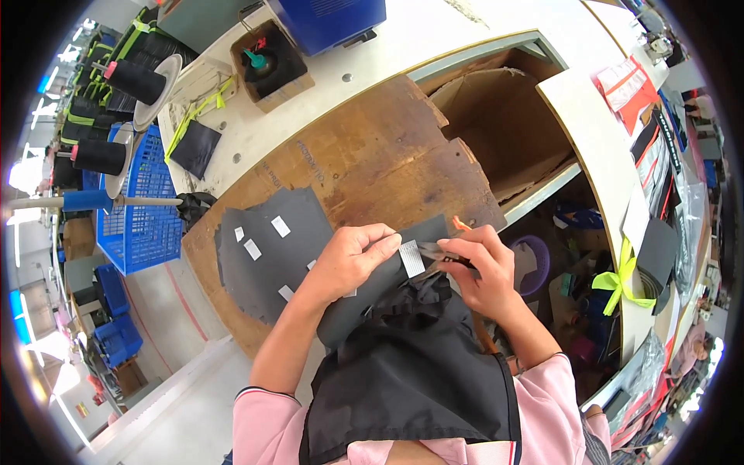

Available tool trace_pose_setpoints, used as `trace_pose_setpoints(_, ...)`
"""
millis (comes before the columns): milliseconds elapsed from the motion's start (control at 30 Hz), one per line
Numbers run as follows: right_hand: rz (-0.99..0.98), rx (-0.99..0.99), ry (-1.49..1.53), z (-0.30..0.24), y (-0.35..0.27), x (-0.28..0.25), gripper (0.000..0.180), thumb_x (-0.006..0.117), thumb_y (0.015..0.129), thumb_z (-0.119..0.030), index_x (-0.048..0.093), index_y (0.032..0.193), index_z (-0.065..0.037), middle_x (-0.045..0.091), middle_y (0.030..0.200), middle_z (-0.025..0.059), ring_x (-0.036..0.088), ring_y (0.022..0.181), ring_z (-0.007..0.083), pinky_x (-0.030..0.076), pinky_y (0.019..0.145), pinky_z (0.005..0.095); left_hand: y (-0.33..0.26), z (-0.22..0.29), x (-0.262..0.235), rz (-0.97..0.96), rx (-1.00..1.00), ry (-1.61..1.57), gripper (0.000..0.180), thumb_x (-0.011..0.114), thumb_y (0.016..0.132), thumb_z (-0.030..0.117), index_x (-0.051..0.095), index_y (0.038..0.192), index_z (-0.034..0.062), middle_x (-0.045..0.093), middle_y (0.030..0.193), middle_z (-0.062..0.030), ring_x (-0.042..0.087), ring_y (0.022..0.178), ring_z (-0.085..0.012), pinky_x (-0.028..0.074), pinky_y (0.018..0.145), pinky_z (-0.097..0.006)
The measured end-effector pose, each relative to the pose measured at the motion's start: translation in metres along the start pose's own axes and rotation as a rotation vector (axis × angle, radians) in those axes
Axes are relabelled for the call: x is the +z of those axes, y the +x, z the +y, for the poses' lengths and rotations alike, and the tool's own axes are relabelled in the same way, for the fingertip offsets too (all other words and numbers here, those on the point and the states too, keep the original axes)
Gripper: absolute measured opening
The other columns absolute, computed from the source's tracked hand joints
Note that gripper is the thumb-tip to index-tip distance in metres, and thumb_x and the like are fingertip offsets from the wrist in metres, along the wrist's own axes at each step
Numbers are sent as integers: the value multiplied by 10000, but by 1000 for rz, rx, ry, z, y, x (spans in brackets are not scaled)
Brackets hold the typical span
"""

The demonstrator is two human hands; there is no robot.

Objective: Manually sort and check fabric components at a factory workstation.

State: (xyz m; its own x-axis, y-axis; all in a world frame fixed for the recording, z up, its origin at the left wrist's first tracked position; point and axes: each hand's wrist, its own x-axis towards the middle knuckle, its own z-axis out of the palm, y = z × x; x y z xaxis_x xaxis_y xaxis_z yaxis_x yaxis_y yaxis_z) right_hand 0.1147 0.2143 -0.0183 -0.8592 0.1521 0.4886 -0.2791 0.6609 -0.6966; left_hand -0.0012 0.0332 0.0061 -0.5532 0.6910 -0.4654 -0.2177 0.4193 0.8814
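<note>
My left hand (358,260) is closed, thumb and forefinger pinching the edge of a dark grey fabric piece (428,231). A white printed label (412,259) shows on that piece, just right of my left thumb. In my right hand (482,267) is a pair of small thread snips (440,257), with the blades pointing left at the label. Left of my hands, dark grey pieces (267,213) with several small white labels lie spread on the brown board. A black apron (411,380) covers my lap below the fabric.
The worn brown wooden board (372,170) slopes beneath the work. Behind it stand a small cardboard box (267,97) and a blue machine housing (329,23). A large carton (504,116) sits in the bench opening. A blue basket (143,209) and black thread cones (101,156) are at left.
</note>
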Motion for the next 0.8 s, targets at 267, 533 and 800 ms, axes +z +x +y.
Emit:
trace_pose_setpoints(267, -113, 265, 118, -16, 16, -5, 288, 741, 645, -61, 625, 908, -46, 535, 755, 87, 564, 645, 240, 461, 565, 321, 5, 0, 1, -81, -42, 45, 254, 522, 911, 237, 585, 855, -3, 481, 647, 19, 427, 648, -60, 373, 587, -245)
trace_pose_setpoints(533, -341, 890, 672, 26, -6, -1, 213, 707, 703, -50, 505, 755, -3, 436, 701, 25, 419, 654, 111, 343, 576, 268, -14, -30, -26, -288, -67, -79, 299, 667, 803, 231, 614, 1001, 12, 624, 855, -21, 545, 781, -86, 425, 735, -231)
trace_pose_setpoints(800, 15, 226, -18, -1, -9, 13, 285, 743, 694, -109, 588, 923, -41, 555, 844, 119, 582, 672, 275, 487, 629, 324, -10, -29, -23, -124, -230, -310, 233, 584, 818, 112, 603, 1024, 7, 631, 874, -16, 571, 772, -77, 454, 723, -217)
